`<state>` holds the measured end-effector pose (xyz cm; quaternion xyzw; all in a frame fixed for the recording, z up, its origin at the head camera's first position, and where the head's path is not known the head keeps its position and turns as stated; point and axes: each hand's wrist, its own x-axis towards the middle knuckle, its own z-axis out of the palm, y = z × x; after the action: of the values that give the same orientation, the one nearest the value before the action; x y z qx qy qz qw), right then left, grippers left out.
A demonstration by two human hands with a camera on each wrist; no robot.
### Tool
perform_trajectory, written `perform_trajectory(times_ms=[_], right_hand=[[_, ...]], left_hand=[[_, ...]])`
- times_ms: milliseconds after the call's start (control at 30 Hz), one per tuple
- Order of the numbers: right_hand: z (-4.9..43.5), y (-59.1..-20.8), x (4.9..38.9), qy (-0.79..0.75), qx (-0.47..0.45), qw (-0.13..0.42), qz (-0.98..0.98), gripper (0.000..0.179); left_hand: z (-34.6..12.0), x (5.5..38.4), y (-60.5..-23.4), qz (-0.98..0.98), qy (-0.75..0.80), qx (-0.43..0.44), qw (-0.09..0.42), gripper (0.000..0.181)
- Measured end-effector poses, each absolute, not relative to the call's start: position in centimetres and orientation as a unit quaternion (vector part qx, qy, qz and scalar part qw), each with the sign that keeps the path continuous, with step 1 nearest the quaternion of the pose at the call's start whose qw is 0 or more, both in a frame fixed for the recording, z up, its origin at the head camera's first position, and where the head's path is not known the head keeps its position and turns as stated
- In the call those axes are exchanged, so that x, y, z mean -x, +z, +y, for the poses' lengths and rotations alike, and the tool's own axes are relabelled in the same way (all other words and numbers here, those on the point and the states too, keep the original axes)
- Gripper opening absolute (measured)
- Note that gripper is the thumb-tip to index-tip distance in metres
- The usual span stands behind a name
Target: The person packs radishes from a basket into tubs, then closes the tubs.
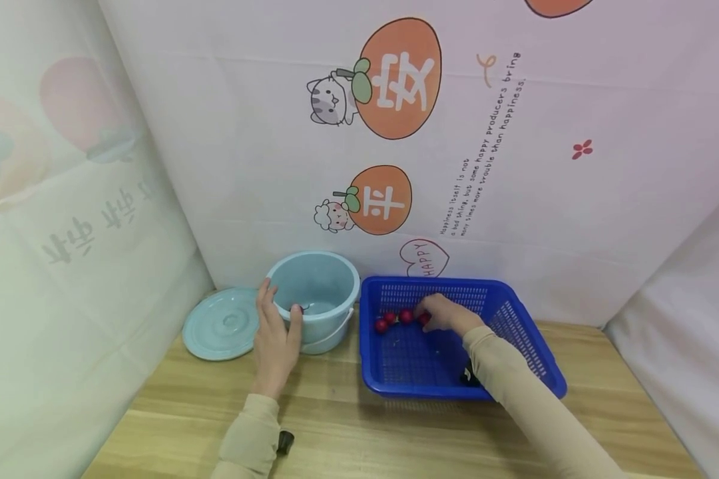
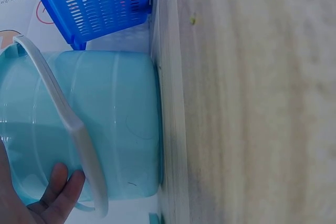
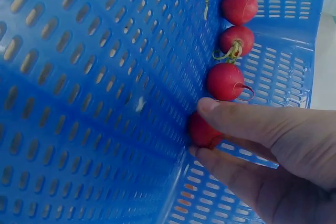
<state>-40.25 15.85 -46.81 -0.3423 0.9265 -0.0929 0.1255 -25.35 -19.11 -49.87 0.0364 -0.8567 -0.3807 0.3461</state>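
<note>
My left hand (image 1: 277, 342) grips the light-blue bucket (image 1: 326, 329) at its near left side, thumb at the rim. In the left wrist view, its fingertips (image 2: 73, 186) lie against the bucket's outer wall beside the white handle (image 2: 79, 129). A small red bit with a thin tail (image 1: 304, 309) shows inside, mostly hidden by the thumb. Down in the blue basket (image 1: 371, 372), my right hand (image 1: 446, 314) pinches a red radish (image 3: 202, 128) between thumb and fingers. Several other radishes (image 3: 226, 81) lie in a row beside it, some with thin roots or cut stems.
A round light-blue lid (image 1: 224, 322) lies left of the bucket on the wooden table (image 1: 335, 426). The basket stands close to the bucket's right side. Behind both rises a printed white cloth (image 1: 263, 166), with more cloth at either side.
</note>
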Motion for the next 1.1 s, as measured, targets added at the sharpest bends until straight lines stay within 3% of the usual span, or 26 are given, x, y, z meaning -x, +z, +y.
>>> perform_trajectory(times_ms=[500, 1100], right_hand=[[16.3, -47.0, 40.0, -0.106, 0.303, 0.161, 0.933, 0.032], [16.7, -45.3, 41.0, -0.192, 0.310, 0.136, 0.921, 0.031]], left_hand=[[-19.2, 24.9, -50.1, -0.851, -0.386, -0.035, 0.354, 0.066], [-19.0, 25.5, -49.9, -0.849, -0.387, -0.027, 0.359, 0.065]])
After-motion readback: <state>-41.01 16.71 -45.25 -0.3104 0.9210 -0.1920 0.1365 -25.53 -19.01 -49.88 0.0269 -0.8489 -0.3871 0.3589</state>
